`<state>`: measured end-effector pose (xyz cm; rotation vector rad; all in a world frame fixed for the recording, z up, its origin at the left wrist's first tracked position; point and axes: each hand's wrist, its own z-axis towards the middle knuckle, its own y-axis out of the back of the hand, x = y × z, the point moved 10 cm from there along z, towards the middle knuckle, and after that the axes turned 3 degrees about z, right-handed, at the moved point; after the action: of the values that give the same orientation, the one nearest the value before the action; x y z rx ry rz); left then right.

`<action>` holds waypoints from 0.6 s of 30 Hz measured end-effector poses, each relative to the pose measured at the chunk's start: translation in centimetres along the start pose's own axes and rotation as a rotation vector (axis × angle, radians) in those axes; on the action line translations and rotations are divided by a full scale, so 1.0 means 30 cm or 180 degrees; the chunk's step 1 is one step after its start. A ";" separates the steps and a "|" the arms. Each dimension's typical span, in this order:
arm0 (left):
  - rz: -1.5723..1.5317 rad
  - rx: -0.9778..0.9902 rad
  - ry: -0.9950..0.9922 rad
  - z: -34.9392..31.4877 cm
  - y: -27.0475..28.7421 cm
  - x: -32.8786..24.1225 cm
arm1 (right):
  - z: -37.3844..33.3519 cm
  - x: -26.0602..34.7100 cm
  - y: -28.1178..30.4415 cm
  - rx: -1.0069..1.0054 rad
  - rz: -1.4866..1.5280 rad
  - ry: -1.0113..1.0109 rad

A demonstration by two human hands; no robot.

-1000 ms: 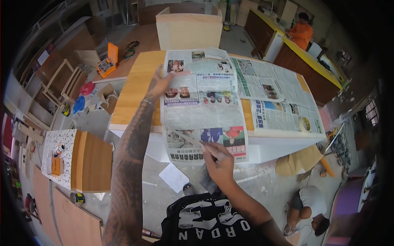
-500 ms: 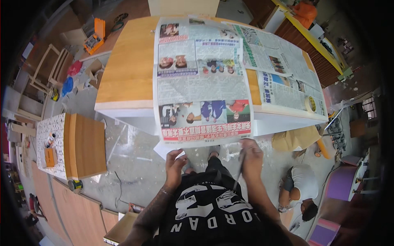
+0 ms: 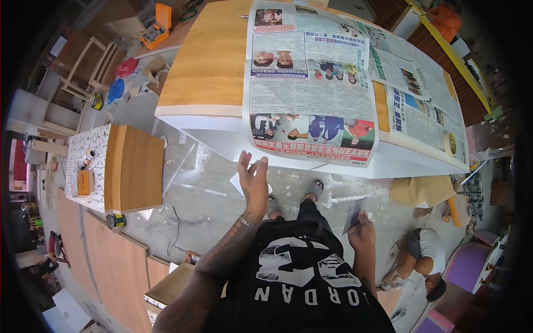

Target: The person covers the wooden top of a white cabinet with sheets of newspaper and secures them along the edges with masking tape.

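A printed newspaper sheet (image 3: 311,100) lies over the wooden tabletop (image 3: 205,61), its near end hanging past the front edge. My left hand (image 3: 254,186) is raised just in front of that hanging end, fingers apart and holding nothing. Lower and to the right, my right hand (image 3: 362,230) grips a thin flat grey blade (image 3: 352,215) that looks like a scraper; its handle, if any, is hidden by the fingers. More newspaper sheets (image 3: 413,77) cover the tabletop's right side, with a roll of tape (image 3: 450,143) on them.
A co-worker (image 3: 425,255) crouches on the floor at the right. To the left stands a small cabinet (image 3: 133,166) with a bottle and an orange box on its patterned side. An orange tool case (image 3: 157,30) lies at the back left. Wooden boards (image 3: 111,250) lie lower left.
My left hand has risen toward the newspaper's near edge with its fingers spreading. My right hand has dropped away from the paper, keeping the blade. The whole view has shifted.
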<state>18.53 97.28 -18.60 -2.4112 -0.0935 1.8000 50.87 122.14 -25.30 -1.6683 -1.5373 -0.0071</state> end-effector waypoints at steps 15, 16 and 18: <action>-0.0302 -0.0150 -0.0551 -0.047 0.065 -0.137 | -0.011 0.070 -0.037 0.0063 -0.0129 0.0440; -0.0164 -0.0144 -0.0418 -0.051 0.074 -0.134 | -0.016 0.066 -0.041 0.0049 -0.0151 0.0421; -0.0024 -0.0134 -0.0294 -0.065 0.069 -0.158 | -0.054 0.067 -0.076 -0.0168 -0.0118 0.0521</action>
<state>18.99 94.51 -13.84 -2.3516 -0.1508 1.9247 50.33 122.62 -21.93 -1.6376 -1.4549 -0.2008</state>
